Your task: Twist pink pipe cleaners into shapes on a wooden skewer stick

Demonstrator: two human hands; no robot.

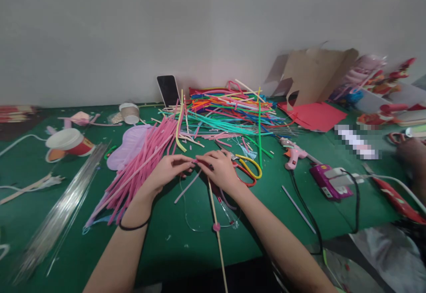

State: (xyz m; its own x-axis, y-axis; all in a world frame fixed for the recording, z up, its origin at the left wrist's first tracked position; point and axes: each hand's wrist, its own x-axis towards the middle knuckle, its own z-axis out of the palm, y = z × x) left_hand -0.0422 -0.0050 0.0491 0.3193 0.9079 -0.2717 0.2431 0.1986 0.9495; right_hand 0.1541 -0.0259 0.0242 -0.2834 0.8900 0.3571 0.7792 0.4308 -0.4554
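My left hand point(171, 168) and my right hand point(218, 168) meet over the middle of the green table, fingertips pinched together on a small pink piece point(195, 162). Below them a thin wooden stick point(213, 202) runs toward me, with a pink bead-like piece point(216, 227) partway along it. A short mauve strip point(186, 188) slants down between the hands. Pink pipe cleaners point(143, 164) lie in a bundle beside my left wrist. Close to my right hand are yellow-handled scissors point(251, 167) and a red-handled pair point(244, 180).
Multicoloured pipe cleaners point(229, 111) are heaped behind my hands. A pink glue gun point(293, 154) and a purple power strip point(329, 182) with cables lie right. A paper cup point(69, 142) and clear rods point(66, 204) are left. Another person's hand point(412, 160) shows far right.
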